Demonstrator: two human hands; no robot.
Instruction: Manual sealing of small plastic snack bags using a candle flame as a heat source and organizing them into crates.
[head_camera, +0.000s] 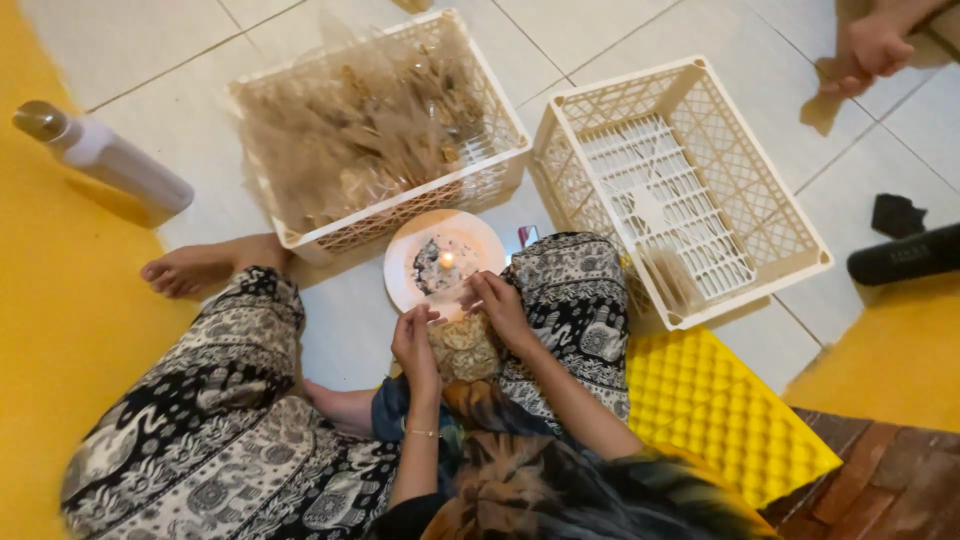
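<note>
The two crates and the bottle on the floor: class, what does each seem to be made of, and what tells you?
Crates: likely moulded plastic, matt cream; the sign is the even lattice walls. Bottle: probably metal, with a pale, smooth body and a shiny metallic cap, though coated plastic cannot be ruled out.

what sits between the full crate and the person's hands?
Head view: a white plate with a lit candle lies on the floor between the full crate and both hands, left, right.
</note>
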